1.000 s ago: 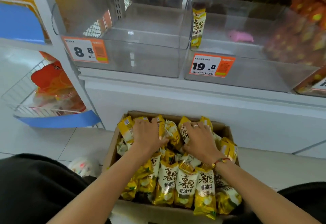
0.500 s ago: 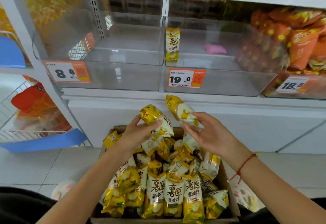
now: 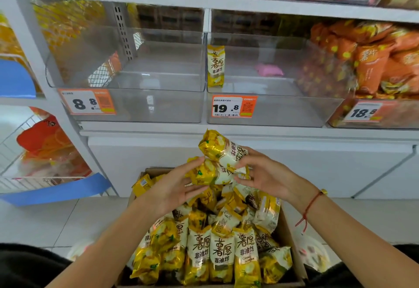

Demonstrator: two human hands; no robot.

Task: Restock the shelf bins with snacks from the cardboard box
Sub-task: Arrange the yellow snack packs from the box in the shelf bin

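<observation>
Head camera view, looking down past my two bare forearms. Nearest to me, a cardboard box (image 3: 288, 238) sits on the tiled floor, packed with yellow and white snack packets (image 3: 221, 251) standing upright in rows at its near edge and lying jumbled toward its far edge.

Above the far half of the box, both my hands meet around two lifted packets. My left hand (image 3: 174, 188) cups the lower packet (image 3: 208, 172) from the left, fingers spread along its side, so that grip is wide and holding it. My right hand (image 3: 265, 175) pinches the white end of the upper packet (image 3: 223, 149), which tilts up and to the left, its yellow end highest; that grip is narrow and closed on the packet. The two packets touch each other. A red string bracelet (image 3: 309, 206) circles my right wrist.

Beyond my hands stands a white shelf unit (image 3: 294, 165). On its shelf sit clear plastic bins side by side. The left bin (image 3: 127, 106) carries a price tag (image 3: 87, 101) reading 8.8 on its front. The middle bin (image 3: 283, 113), tagged 19.8 (image 3: 234, 106), has one matching yellow packet (image 3: 215, 65) standing upright against its left wall and a small pink item (image 3: 268, 70) near the back. At the right edge, a third bin (image 3: 394, 115), tagged 18.8, is heaped with orange snack bags (image 3: 371, 61). Off to the far left, a wire basket (image 3: 13, 172) with blue trim holds red and orange bags.
</observation>
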